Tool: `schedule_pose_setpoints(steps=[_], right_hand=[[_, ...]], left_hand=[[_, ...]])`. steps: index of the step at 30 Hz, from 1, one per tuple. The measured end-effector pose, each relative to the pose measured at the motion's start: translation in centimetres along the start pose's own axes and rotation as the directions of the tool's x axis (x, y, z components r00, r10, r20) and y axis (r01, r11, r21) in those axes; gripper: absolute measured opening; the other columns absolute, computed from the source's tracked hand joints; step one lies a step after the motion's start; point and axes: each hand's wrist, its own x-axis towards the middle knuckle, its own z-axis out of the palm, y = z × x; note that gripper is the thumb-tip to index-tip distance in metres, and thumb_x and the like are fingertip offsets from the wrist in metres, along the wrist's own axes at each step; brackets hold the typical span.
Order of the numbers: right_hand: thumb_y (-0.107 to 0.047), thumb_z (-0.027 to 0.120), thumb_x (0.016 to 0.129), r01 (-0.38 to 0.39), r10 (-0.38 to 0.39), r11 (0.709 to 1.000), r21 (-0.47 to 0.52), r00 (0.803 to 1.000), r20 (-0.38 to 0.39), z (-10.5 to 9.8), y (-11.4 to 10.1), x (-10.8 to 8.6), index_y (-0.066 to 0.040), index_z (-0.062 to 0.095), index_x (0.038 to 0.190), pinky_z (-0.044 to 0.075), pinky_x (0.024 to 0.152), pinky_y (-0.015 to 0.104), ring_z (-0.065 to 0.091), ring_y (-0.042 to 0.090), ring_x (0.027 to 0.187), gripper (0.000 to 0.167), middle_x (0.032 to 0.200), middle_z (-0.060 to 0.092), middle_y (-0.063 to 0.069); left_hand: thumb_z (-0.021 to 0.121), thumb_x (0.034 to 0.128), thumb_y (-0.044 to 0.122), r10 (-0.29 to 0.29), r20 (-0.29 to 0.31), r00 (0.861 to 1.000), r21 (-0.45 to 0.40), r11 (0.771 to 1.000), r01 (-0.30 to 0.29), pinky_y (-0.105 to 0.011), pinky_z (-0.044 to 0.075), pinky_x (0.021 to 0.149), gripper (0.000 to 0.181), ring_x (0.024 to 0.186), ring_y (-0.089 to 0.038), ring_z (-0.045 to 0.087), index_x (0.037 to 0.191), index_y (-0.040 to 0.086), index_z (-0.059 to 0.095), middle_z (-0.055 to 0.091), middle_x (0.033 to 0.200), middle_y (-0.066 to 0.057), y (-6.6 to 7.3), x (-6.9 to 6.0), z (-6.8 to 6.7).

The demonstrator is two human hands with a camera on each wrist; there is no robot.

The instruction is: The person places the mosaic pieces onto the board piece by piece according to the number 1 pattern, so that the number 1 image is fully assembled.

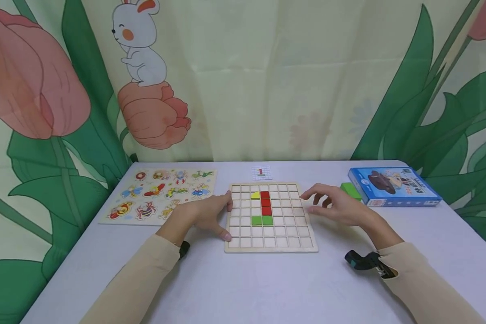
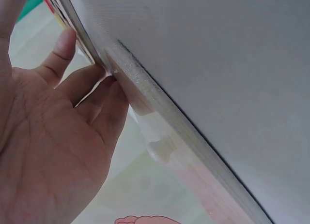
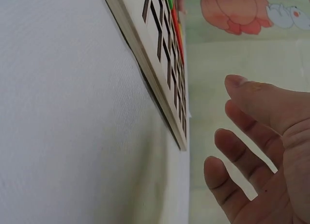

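Observation:
A wooden grid board (image 1: pixel 271 250) lies on the white table, shown edge-on in the right wrist view. Set in its cells are a small yellow piece (image 1: pixel 255 195), three red squares (image 1: pixel 265 202) in a column, and two green squares (image 1: pixel 262 220) below them. My left hand (image 1: pixel 206 213) touches the board's left side, thumb and fingers spread along it; the left wrist view has fingertips against the board's edge (image 2: pixel 193 149). Beside the right edge hovers my right hand (image 1: pixel 340 207), fingers loosely bent. The right wrist view shows nothing held in its fingers (image 3: pixel 240 149), apart from the board.
A small pattern card (image 1: pixel 261 173) lies behind the board. On the left is an insect picture board (image 1: pixel 146 211), partly behind my left hand. A blue box (image 1: pixel 401 189) and a green block (image 1: pixel 350 190) sit at the back right. A printed curtain (image 1: pixel 275 90) hangs behind the table.

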Motion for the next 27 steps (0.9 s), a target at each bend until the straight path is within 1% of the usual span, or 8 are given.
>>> schedule_pose_setpoints(steps=[2,5,8,11,15,19,27], right_hand=[[-0.013,0.078,0.093,-0.004,0.004,1.0,-0.016,1.0,-0.015,-0.4,0.3,-0.6,-0.009,0.067,0.125,0.054,0.076,0.031,0.061,0.017,0.095,0.034,0.12,0.068,0.01],[-0.013,0.077,0.093,-0.012,0.011,0.999,-0.038,0.999,-0.036,-0.9,0.8,-1.3,-0.009,0.066,0.126,0.054,0.075,0.03,0.061,0.015,0.094,0.036,0.123,0.066,0.011],[-0.014,0.076,0.094,-0.014,0.012,0.999,-0.051,0.999,-0.048,-1.4,1.1,-1.7,-0.008,0.065,0.127,0.055,0.077,0.03,0.063,0.015,0.096,0.035,0.125,0.065,0.012],[-0.015,0.075,0.095,-0.024,0.021,0.998,-0.057,0.998,-0.052,-1.8,1.4,-2.0,-0.008,0.065,0.128,0.056,0.079,0.03,0.064,0.016,0.097,0.035,0.126,0.064,0.009],[-0.016,0.074,0.096,-0.052,0.049,0.996,-0.066,0.997,-0.056,-2.0,1.9,-2.4,-0.009,0.063,0.131,0.056,0.08,0.031,0.066,0.019,0.099,0.037,0.13,0.061,0.005],[-0.016,0.074,0.097,-0.082,0.077,0.994,-0.077,0.995,-0.063,-2.3,2.4,-3.2,-0.009,0.061,0.133,0.056,0.08,0.029,0.067,0.022,0.099,0.039,0.134,0.059,0.007],[-0.019,0.073,0.097,-0.159,0.154,0.982,-0.1,0.986,-0.061,-2.9,3.4,-4.2,-0.011,0.058,0.14,0.055,0.079,0.03,0.063,0.015,0.092,0.046,0.136,0.058,0.013]], left_hand=[[0.093,0.0657,0.055,0.01,-0.001,1.0,0.004,1.0,-0.01,-0.038,0.04,0.097,0.079,0.111,-0.021,0.049,0.119,0.021,0.047,0.052,0.124,-0.006,0.1,0.0,0.0],[0.094,0.0662,0.054,0.017,-0.005,1.0,0.01,1.0,-0.017,-0.037,0.04,0.097,0.078,0.11,-0.021,0.049,0.119,0.02,0.047,0.053,0.123,-0.006,0.2,0.0,-0.1],[0.094,0.0665,0.054,0.007,-0.003,1.0,0.01,1.0,-0.006,-0.037,0.04,0.096,0.078,0.111,-0.021,0.049,0.119,0.02,0.047,0.052,0.122,-0.006,0.2,0.1,-0.2],[0.093,0.0664,0.054,-0.015,0.002,1.0,0.006,1.0,0.015,-0.038,0.04,0.096,0.079,0.112,-0.02,0.049,0.12,0.02,0.046,0.052,0.123,-0.006,0.1,0.0,-0.2],[0.093,0.066,0.055,-0.028,0.005,1.0,0.013,1.0,0.028,-0.038,0.04,0.096,0.08,0.112,-0.021,0.049,0.12,0.021,0.046,0.052,0.125,-0.006,0.0,-0.1,-0.1],[0.093,0.0662,0.055,-0.018,0.006,1.0,0.009,1.0,0.017,-0.038,0.04,0.096,0.079,0.113,-0.02,0.048,0.12,0.022,0.046,0.051,0.125,-0.006,-0.1,0.1,0.1],[0.093,0.0656,0.055,-0.012,0.005,1.0,0.0,1.0,0.012,-0.038,0.039,0.096,0.08,0.112,-0.02,0.049,0.12,0.022,0.046,0.052,0.123,-0.005,0.0,0.2,0.3]])
